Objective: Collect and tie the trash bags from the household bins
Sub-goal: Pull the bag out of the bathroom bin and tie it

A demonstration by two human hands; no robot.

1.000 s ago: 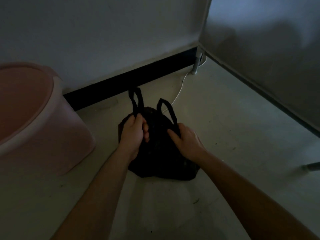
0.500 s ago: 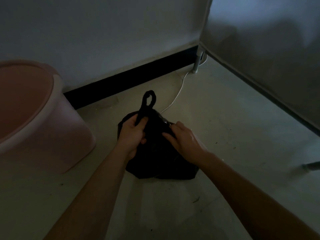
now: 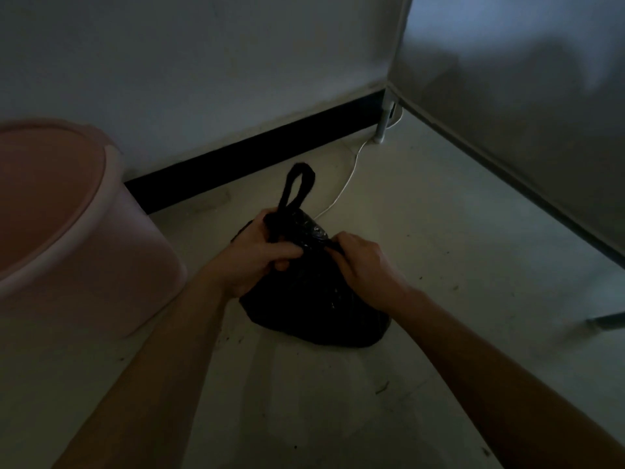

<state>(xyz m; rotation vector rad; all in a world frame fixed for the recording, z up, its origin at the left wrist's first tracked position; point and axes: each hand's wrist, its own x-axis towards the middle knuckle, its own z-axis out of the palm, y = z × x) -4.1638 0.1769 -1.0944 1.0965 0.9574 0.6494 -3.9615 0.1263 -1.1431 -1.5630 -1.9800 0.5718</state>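
Black trash bag (image 3: 314,299) sitting on the pale floor (image 3: 338,401), just right of the pink bin (image 3: 84,231), near the dark skirting (image 3: 253,154). Out of the bin already, mouth gathered, tie in progress.

Left hand (image 3: 257,262) fisted tight round the neck at the base of one handle loop (image 3: 297,191) — loop standing upright above the knuckles. Right hand (image 3: 365,265) pinched closed on the other handle strip at the top right of the bag; exact finger placement lost in the dim light.

Handling, judged from the look:
- Thin soft film, crumples and drapes, no stiffness. Holds whatever shape the contents give.
- Small, slumped, flat-bottomed — probably light, one-hand lift fine.
- Glossy surface, likely slippery when bunched; handles stretch thin under pull, could tear if yanked.
- Contents unknown; sharp bits could pierce the film.

Where to hold: handle strips close to the neck, not the loop tips — shorter lever, tighter knot. Body of the bag useless as a grip point, just slides. For carrying, the knot or the loops above it.

White cable (image 3: 345,184) running on the floor behind the bag — worth keeping clear when lifting.
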